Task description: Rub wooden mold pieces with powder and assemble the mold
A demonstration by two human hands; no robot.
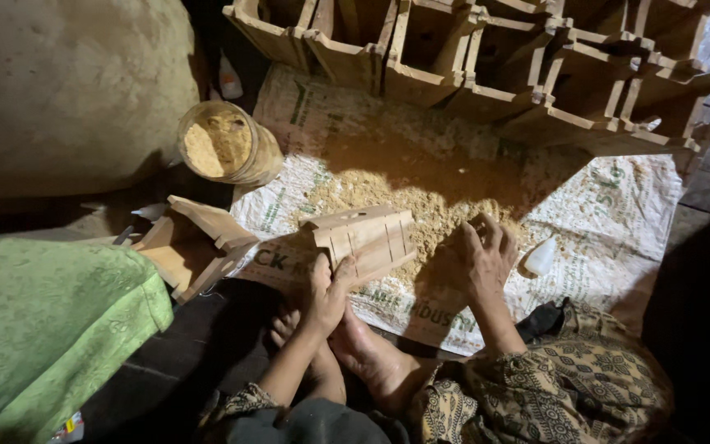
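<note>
The woven white plastic sack sheet [618, 222] lies flat beyond and beneath the fingers and carries a loose heap of tan sawdust [404, 201]. Past the fingertips, at the sheet's far edge, stands a row of unfinished open-topped wooden boxes [536, 74]. Well to the left of the fingers lie a green patterned cloth [43, 321] and a second pale wooden box [195, 242], tipped on its side. A clear round jar of sawdust [225, 144] stands beyond that box. The left hand [326, 300] holds a small slatted pale wooden box [367, 234], fingers closed on its near lower edge. The right hand [482, 263] rests with fingers spread narrowly in the sawdust just beside this box; whether it holds any sawdust cannot be determined. Judged from this layout, the held box is in work, with many boxes stacked behind it.
</note>
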